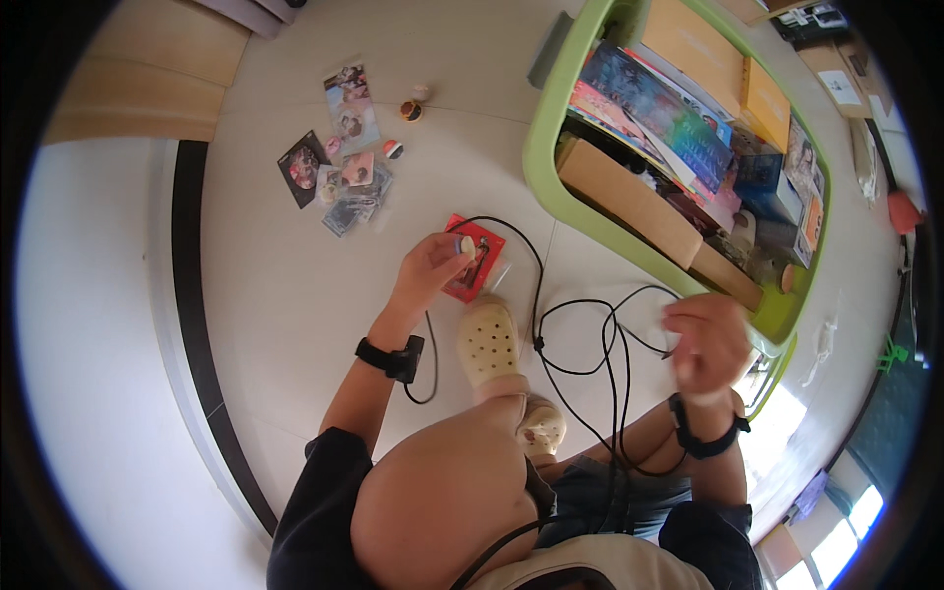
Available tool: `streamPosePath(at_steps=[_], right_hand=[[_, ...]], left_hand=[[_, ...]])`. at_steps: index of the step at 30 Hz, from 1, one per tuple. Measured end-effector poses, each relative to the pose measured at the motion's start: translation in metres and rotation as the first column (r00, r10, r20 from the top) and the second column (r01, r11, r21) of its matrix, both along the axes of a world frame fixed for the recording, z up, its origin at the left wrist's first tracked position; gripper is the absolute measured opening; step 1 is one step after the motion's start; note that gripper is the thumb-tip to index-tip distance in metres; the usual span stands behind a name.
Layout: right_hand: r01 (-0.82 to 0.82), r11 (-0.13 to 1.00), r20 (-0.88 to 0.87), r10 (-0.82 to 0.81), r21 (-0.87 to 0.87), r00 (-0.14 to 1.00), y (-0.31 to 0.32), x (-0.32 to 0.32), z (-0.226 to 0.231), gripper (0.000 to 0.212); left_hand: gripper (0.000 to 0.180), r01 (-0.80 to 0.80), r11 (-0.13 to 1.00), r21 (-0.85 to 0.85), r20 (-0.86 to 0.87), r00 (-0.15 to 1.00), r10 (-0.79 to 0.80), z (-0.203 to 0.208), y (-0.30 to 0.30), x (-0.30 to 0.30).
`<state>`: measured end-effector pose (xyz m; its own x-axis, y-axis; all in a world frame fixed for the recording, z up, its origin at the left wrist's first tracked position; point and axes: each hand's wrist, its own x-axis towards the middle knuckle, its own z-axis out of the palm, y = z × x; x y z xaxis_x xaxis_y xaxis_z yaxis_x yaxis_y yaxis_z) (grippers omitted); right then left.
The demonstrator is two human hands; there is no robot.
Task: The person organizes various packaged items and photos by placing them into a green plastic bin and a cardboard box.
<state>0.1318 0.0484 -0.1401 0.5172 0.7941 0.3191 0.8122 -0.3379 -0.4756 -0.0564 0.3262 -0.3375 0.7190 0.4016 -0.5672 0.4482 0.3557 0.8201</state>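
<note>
My left hand (431, 270) is closed in a pinch on a small pale round thing (467, 247), whose kind I cannot make out. Just beneath that hand a red picture card or packet (481, 264) lies on the floor, partly covered by my fingers, with a clear plastic sleeve (495, 278) beside it. My right hand (706, 342) is raised near the close corner of the green bin (547, 167). Its fingers look bent but are smeared by motion, so whether it holds anything is unclear.
Picture cards (352, 113), sleeved cards (359, 202) and round badges (393, 149) lie at the far left. The bin holds books (669, 123) and cardboard boxes (629, 202). A black cable (575, 372) loops between my arms, beside my pale clog (489, 339).
</note>
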Motion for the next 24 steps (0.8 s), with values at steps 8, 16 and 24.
streamPosePath(at_steps=[8, 16, 24], right_hand=[[-0.117, 0.992, -0.715, 0.045, -0.051, 0.698, 0.083, -0.056, -0.074, 0.046], [-0.04, 0.989, -0.653, -0.064, -0.143, 0.755, 0.08, -0.053, -0.08, 0.04], [-0.015, 0.941, -0.686, -0.236, -0.339, 0.688, 0.04, -0.049, -0.089, 0.042]], left_hand=[[0.044, 0.28, 0.838, -0.468, 0.321, 0.937, -0.133, 0.034, -0.018, 0.003], [0.046, 0.053, 0.719, 0.693, -0.162, 0.983, 0.084, -0.027, 0.1, -0.011], [0.066, 0.304, 0.29, 0.907, -0.398, 0.843, 0.362, -0.052, 0.155, -0.015]])
